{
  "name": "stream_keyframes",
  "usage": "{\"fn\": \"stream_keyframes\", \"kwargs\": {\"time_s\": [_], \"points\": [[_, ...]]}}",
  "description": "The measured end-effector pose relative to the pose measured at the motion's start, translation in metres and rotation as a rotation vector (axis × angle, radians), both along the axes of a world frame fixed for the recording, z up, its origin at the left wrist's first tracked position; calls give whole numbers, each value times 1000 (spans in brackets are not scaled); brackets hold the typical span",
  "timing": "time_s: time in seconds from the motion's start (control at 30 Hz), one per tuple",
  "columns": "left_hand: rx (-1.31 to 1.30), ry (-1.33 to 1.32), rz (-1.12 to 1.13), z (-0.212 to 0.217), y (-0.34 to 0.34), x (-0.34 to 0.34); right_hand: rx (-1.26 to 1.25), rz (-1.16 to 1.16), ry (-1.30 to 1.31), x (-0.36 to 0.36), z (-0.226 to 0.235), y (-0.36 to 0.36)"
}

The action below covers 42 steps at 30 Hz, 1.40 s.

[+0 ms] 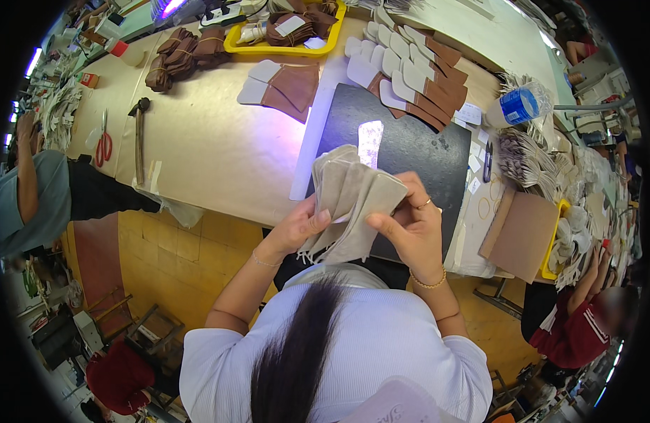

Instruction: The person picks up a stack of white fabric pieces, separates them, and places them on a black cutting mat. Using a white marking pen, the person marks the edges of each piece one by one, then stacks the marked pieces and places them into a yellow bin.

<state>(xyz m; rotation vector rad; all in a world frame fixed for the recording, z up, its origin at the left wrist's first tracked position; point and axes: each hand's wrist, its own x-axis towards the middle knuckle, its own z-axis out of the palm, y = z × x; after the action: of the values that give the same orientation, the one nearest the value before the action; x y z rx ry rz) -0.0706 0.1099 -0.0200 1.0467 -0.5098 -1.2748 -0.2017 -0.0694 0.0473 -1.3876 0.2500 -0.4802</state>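
Note:
A fanned bundle of beige-grey cut fabric pieces [349, 201], with loose threads at the lower ends, is held above the table's front edge. My left hand [304, 227] grips its left side, thumb on top. My right hand [415, 229] pinches the right part between thumb and fingers. Behind the bundle lies a black mat [427, 166], with a pale speckled strip [370, 137] on it. Overlapping brown-and-white pieces [427, 88] are spread over the mat's far edge. More brown-and-white pieces [289, 88] lie to the left.
A yellow tray [282, 49] holds brown bundles; others [171, 63] lie beside it. At left are red-handled scissors [104, 146] and a hammer [140, 137]. A plastic bottle [519, 106], a grey bundle [522, 162] and a brown board [520, 234] are at right. Co-workers sit on both sides.

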Motion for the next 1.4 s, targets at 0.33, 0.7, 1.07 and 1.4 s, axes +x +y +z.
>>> {"fn": "stream_keyframes", "kwargs": {"time_s": [0.33,0.7,1.07,1.4], "points": [[-21,-52,-103,2,-3,-1,-386,-115,39,-1,-10,-9],[-80,-304,-90,14,-6,1,-437,112,25,-8,15,-14],[-67,-247,-64,12,-3,2,-674,10,-168,-13,4,-10],[-27,-82,-105,14,-3,3,-670,43,-135,-10,10,-11]]}}
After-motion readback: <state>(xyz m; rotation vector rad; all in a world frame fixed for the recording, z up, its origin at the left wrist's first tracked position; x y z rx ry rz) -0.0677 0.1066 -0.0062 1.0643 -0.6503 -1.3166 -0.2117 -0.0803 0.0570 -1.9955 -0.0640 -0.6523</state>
